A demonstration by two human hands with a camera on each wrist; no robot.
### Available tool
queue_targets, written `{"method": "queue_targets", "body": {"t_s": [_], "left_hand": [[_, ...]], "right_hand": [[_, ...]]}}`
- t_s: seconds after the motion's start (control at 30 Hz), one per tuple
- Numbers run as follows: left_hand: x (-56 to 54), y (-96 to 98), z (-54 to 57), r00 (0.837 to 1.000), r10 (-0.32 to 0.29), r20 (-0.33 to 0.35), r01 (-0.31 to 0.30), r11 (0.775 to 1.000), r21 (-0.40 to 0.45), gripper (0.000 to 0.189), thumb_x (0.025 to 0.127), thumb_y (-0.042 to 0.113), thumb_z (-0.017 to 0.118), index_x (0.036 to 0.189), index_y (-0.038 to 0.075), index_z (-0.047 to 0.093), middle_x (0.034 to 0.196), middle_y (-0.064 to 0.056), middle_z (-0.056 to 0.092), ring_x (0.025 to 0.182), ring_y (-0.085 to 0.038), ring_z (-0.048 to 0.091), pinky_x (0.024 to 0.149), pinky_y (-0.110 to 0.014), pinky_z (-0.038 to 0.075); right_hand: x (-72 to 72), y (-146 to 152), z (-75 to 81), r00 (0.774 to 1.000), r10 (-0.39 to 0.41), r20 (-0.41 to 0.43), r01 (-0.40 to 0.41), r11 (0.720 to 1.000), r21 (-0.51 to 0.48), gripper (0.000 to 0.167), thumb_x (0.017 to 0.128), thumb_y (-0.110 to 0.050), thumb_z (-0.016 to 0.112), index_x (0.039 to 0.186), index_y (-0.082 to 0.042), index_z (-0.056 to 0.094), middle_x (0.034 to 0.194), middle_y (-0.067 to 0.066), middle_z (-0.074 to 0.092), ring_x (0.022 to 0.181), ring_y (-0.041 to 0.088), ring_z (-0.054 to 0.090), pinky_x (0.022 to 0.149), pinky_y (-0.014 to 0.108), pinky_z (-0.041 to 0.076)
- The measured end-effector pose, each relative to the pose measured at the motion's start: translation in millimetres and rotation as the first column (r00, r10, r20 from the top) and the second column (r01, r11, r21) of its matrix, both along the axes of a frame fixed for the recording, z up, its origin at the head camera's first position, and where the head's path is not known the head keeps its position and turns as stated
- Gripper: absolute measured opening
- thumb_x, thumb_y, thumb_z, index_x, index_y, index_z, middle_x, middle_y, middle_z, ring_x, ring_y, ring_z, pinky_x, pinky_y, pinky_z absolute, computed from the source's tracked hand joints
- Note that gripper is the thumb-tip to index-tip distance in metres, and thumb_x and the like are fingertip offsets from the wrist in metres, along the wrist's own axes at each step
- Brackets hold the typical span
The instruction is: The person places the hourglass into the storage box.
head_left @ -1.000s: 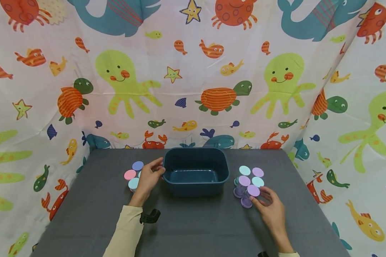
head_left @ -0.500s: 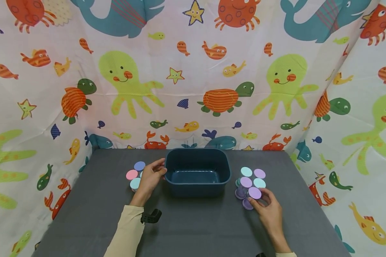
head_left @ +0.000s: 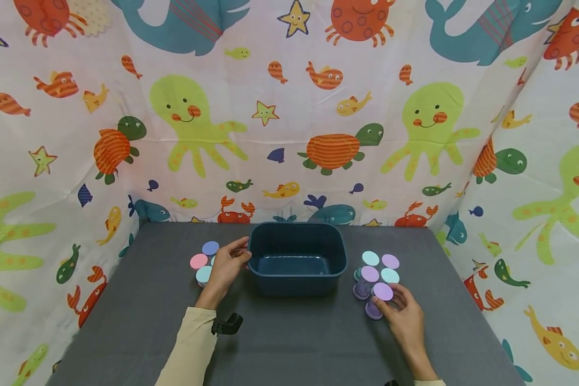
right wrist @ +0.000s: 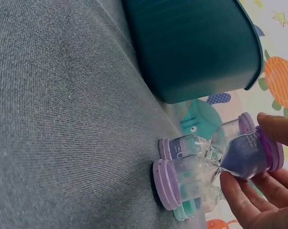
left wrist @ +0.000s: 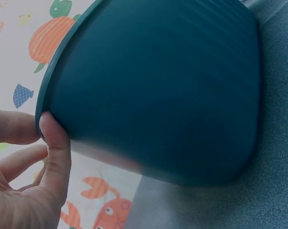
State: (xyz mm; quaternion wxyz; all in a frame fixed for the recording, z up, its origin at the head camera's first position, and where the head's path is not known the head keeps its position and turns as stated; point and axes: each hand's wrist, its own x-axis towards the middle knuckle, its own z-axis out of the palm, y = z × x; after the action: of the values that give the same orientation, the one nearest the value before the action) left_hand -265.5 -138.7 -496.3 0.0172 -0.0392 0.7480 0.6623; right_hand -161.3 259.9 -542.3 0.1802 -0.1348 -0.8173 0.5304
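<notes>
A dark teal plastic bin [head_left: 296, 287] stands at the middle of the table. My left hand [head_left: 229, 268] pinches its left rim, with the thumb outside, as the left wrist view shows. To the bin's right, my right hand [head_left: 405, 319] holds a sand timer [right wrist: 246, 152] by its upper end. This timer has purple caps, a clear narrow-waisted body and purple sand in the upper bulb. Its lower cap [right wrist: 166, 185] is close over the grey cloth. Beside it is another purple-capped timer [head_left: 370, 274], partly overlapped by it in the right wrist view.
Other sand timers with mint [head_left: 370, 258] and lilac [head_left: 391, 261] tops stand behind the right hand. Left of the bin is a second group with blue [head_left: 210, 247], pink [head_left: 199, 261] and pale blue [head_left: 204, 274] tops, partly behind the left hand. A patterned curtain [head_left: 270, 145] borders the table.
The held sand timer has shifted slightly toward the person, away from its neighbours. The left hand stays on the bin's rim. The head view has panned a little.
</notes>
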Motion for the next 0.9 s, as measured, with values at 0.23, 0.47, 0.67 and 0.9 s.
{"method": "queue_targets", "body": {"t_s": [0.23,0.47,0.67,0.9], "left_hand": [[0.3,0.6,0.5,1.000,-0.002,0.003,0.002,1.000,0.004,0.044,0.094,0.008,0.062,0.138,0.013,0.056,0.130,-0.012,0.059,0.103,-0.023,0.057,0.074,-0.023,0.056],[-0.2,0.2,-0.3,1.000,-0.004,0.008,0.004,1.000,0.018,0.044,0.094,0.008,0.062,0.138,0.013,0.056,0.130,-0.012,0.059,0.104,-0.023,0.058,0.074,-0.023,0.056],[-0.1,0.2,-0.5,1.000,-0.014,0.013,0.013,1.000,0.027,0.045,0.095,0.007,0.061,0.139,0.013,0.055,0.130,-0.012,0.058,0.102,-0.022,0.057,0.074,-0.023,0.055],[0.9,-1.0,0.2,1.000,-0.018,0.011,0.017,1.000,0.022,0.045,0.095,0.008,0.061,0.139,0.013,0.055,0.131,-0.013,0.057,0.103,-0.023,0.057,0.073,-0.023,0.055]], "right_hand": [[4.8,0.6,13.7,1.000,0.004,-0.002,-0.004,1.000,0.011,0.056,0.077,-0.016,0.084,0.126,-0.003,0.062,0.123,0.019,0.065,0.090,-0.015,0.055,0.075,0.002,0.047],[5.4,-0.4,30.8,0.999,-0.002,-0.036,0.003,1.000,0.017,0.056,0.076,-0.014,0.085,0.126,-0.003,0.063,0.124,0.019,0.066,0.090,-0.015,0.056,0.074,0.003,0.048],[6.2,-2.3,46.4,0.998,-0.017,-0.057,0.019,0.999,0.029,0.056,0.074,-0.014,0.086,0.125,-0.005,0.064,0.122,0.017,0.067,0.089,-0.014,0.057,0.074,0.003,0.049],[6.2,-6.4,68.1,0.995,-0.004,-0.101,0.012,0.997,0.079,0.055,0.076,-0.022,0.085,0.124,-0.005,0.064,0.120,0.016,0.067,0.088,-0.014,0.057,0.074,0.002,0.048]]}}
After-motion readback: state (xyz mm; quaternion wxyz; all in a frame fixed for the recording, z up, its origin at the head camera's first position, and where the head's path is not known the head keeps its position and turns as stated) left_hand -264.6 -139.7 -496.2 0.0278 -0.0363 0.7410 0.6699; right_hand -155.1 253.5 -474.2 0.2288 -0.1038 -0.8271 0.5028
